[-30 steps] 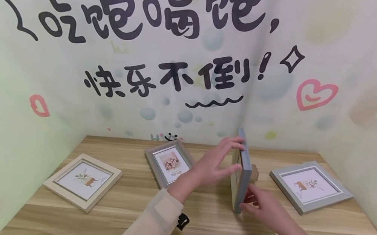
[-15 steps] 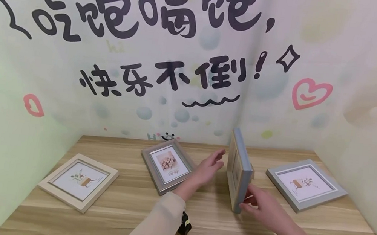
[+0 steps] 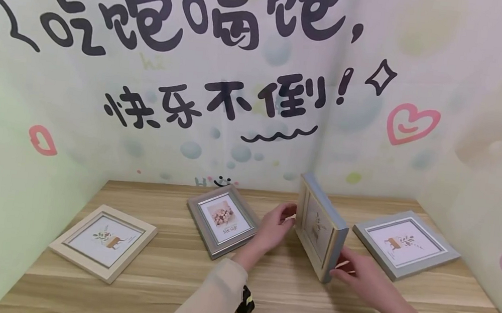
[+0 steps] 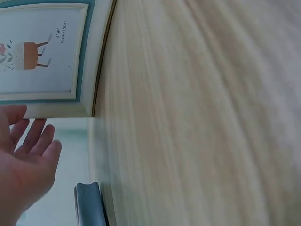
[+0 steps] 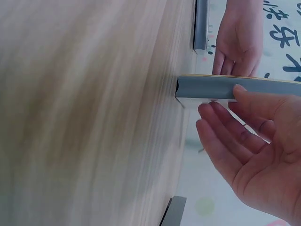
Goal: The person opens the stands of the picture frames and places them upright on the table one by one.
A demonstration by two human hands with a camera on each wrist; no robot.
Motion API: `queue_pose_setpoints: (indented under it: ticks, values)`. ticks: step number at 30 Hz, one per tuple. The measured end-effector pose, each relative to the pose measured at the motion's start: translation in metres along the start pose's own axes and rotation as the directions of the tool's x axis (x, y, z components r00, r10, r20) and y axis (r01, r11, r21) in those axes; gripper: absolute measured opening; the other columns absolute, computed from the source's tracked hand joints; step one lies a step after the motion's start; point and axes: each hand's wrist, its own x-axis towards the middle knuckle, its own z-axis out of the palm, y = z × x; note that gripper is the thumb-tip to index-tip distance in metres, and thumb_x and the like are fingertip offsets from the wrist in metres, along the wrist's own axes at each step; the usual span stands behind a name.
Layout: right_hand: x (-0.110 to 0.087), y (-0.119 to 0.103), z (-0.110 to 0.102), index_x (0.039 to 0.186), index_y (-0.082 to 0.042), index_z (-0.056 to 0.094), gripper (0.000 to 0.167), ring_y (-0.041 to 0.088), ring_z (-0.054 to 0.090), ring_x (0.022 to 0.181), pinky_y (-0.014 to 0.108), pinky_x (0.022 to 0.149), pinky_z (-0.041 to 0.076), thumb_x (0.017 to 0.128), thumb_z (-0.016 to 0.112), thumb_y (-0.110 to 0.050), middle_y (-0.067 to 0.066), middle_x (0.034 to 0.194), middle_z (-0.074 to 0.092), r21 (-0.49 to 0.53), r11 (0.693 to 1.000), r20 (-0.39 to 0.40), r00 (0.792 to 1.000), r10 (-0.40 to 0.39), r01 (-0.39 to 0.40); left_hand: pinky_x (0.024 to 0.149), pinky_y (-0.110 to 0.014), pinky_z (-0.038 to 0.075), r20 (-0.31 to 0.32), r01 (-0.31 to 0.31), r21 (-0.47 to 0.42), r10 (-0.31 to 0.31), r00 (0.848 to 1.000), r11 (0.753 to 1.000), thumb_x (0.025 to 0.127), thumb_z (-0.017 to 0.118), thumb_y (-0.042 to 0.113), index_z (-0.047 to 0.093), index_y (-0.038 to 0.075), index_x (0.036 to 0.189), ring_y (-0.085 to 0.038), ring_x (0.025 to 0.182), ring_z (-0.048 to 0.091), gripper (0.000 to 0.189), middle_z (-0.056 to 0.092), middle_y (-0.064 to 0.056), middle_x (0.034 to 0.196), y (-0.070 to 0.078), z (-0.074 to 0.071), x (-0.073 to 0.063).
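Head view, standing frame: rectangular picture frame with cream front and grey-blue sides (image 3: 320, 229), upright on the light wood-grain table (image 3: 287, 301), right of centre, between the brown-grey rectangular frame with flower print (image 3: 223, 221) and the pale grey rectangular frame with plant print (image 3: 406, 246), both lying face up.
Change: front is a thin strip a second ago; now swung toward the near side, print visible.
Left hand, head: person's left hand (image 3: 275, 225) is off the top edge, now lower, at the far left edge.
Right hand, head: person's right hand (image 3: 363, 275) stays on the near right edge.
Meaning: looks like the frame is being angled while kept standing; probably unsettled, since the right hand has not let go.
Far left: cream rectangular frame with plant print (image 3: 103, 242), flat, well apart, not touched.
Left wrist view, face: cream border, teal inner band, pale print of a brown legged planter with leaves; legs point to the table, so print is upright.
Left fingers: relaxed, tips at the frame's side edge; no pinch shows, firm contact unclear.
Right wrist view, grip: thumb on the grey-blue side, other fingers bent behind; pinching the frame.
Lower edge: appears to meet the table; frame looks undamaged where visible.
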Motion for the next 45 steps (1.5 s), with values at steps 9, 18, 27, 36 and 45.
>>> queue_pose_setpoints:
  ticks: [9,18,27,36,45]
  values:
    - [-0.001,0.008,-0.006,0.108,-0.009,0.069,0.022,0.016,0.074,0.084,0.023,0.071,0.059,0.087,0.074,-0.014,0.000,0.094,0.075,-0.046,0.996,-0.077,0.995,0.068,-0.071,0.076,-0.022,0.058,-0.173,0.064,0.099,-0.046,0.984,0.993,0.091,0.068,0.005,0.066,0.006,0.099,-0.020,0.087,0.073,0.008,0.075,-0.012,0.102,0.003,-0.008,-0.003]
    - [0.000,0.009,-0.010,0.085,-0.011,0.065,0.009,0.009,0.067,0.069,0.021,0.058,0.050,0.088,0.073,-0.014,-0.001,0.081,0.073,-0.089,0.972,-0.180,0.963,0.199,-0.218,0.073,-0.020,0.058,-0.187,0.077,0.192,-0.040,0.982,0.978,0.090,0.070,0.009,0.067,0.009,0.093,-0.015,0.084,0.073,0.004,0.075,-0.007,0.097,0.005,-0.013,-0.006]
    - [-0.008,-0.003,-0.011,0.091,-0.006,0.068,0.009,0.003,0.067,0.068,0.018,0.061,0.053,0.091,0.071,-0.014,0.002,0.083,0.075,0.012,0.973,-0.245,0.943,0.224,-0.229,0.070,-0.020,0.058,-0.191,0.070,0.266,-0.019,0.981,0.961,0.090,0.070,0.011,0.066,0.011,0.093,-0.012,0.083,0.073,0.004,0.075,-0.006,0.096,0.009,-0.013,-0.010]
    - [-0.012,-0.013,-0.010,0.108,-0.001,0.070,0.023,0.028,0.075,0.090,0.034,0.075,0.062,0.092,0.069,-0.018,0.015,0.104,0.075,-0.051,0.969,-0.277,0.935,0.221,-0.244,0.072,-0.018,0.057,-0.190,0.061,0.265,-0.010,0.982,0.962,0.090,0.069,0.009,0.065,0.011,0.093,-0.014,0.084,0.073,0.005,0.075,-0.006,0.096,0.009,-0.010,-0.013]
    - [-0.010,-0.014,-0.007,0.128,0.010,0.057,0.051,0.042,0.070,0.103,0.051,0.086,0.059,0.095,0.068,-0.026,0.028,0.117,0.069,-0.034,0.972,-0.244,0.945,0.218,-0.233,0.076,-0.021,0.057,-0.186,0.044,0.223,-0.002,0.983,0.974,0.089,0.067,0.006,0.062,0.007,0.098,-0.015,0.087,0.069,0.010,0.071,-0.007,0.096,0.014,-0.004,-0.020]
